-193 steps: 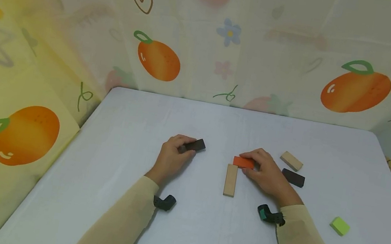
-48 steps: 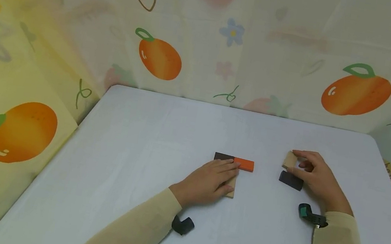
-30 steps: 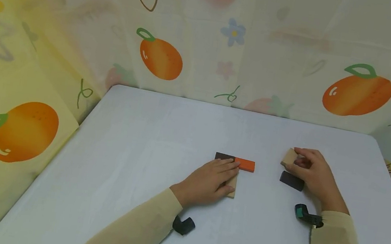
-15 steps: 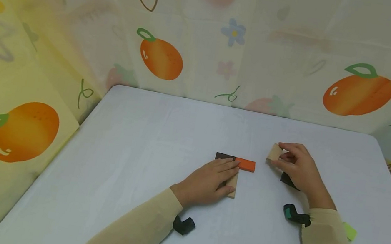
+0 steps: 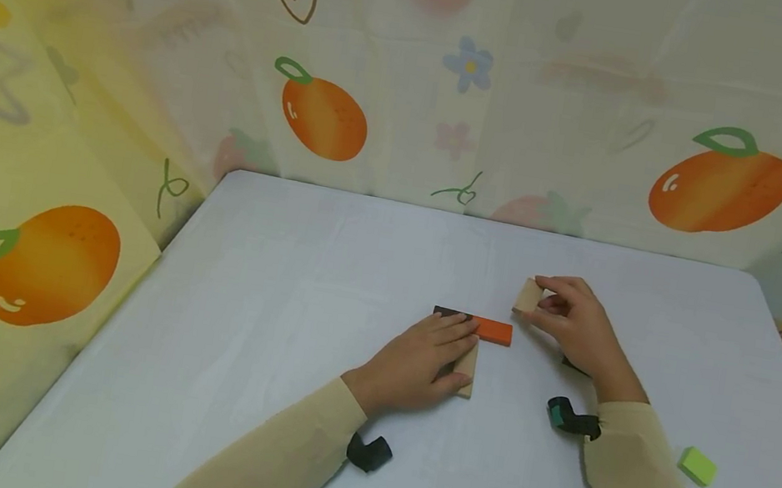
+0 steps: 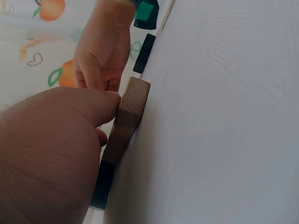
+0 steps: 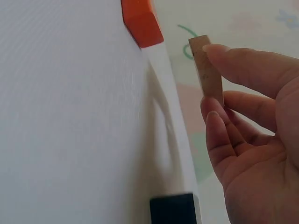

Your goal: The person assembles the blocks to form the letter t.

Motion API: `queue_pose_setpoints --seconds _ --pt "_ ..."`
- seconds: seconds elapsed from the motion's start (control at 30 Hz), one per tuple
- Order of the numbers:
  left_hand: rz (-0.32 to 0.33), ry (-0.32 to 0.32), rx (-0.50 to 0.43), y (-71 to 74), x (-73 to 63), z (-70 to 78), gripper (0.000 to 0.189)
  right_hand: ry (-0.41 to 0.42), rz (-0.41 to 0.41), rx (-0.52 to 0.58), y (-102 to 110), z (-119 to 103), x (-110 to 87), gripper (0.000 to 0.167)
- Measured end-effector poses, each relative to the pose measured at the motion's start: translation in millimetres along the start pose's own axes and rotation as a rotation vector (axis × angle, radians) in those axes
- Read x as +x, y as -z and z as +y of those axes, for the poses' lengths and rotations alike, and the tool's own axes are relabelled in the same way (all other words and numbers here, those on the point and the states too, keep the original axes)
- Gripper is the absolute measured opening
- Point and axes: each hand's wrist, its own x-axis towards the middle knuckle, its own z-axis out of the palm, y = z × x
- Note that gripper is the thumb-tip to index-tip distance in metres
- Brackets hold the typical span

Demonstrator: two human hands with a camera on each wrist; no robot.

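My left hand (image 5: 416,363) lies over the blocks at the table's middle, fingers extended and resting on them. Beneath it are a dark brown block (image 5: 443,312) and a plain wooden block (image 5: 466,372), both partly covered. An orange block (image 5: 495,331) continues the dark block's line to the right, its outer end showing. My right hand (image 5: 579,324) pinches a second plain wooden block (image 5: 527,296) between thumb and fingers, up and right of the orange one. In the right wrist view this held block (image 7: 208,70) stands apart from the orange block (image 7: 144,23).
A black block (image 5: 575,366) lies mostly hidden under my right wrist. Farther right is a lime green block (image 5: 697,466) near my right sleeve. The white table (image 5: 267,259) meets a fruit-patterned cloth (image 5: 388,109) at its back edge.
The dark block has come from my left hand to lie against the orange one. My right hand let go of the orange block, picked up the wooden block and carried it left. The left hand has lately stayed still.
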Motion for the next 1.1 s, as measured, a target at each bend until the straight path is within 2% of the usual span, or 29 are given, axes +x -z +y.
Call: queue_pose_setpoints --seconds 0.27,0.6,0.9,1.1 --pt "0.001 -0.001 -0.005 1.1 0.0 0.8 0.064 -0.002 -0.035 0.011 -12 -6 17.1 0.058" --pt "0.015 -0.023 0.013 1.1 -0.1 -0.7 0.063 -0.015 -0.137 -0.027 -26 -2 35.6 0.06" --pt "0.012 -0.017 0.001 1.1 0.2 -2.1 0.064 0.01 -0.147 0.007 -31 -8 40.7 0.042" --pt "0.019 -0.027 -0.01 0.2 -0.3 -2.6 0.063 0.027 -0.17 0.003 -35 -8 43.4 0.041"
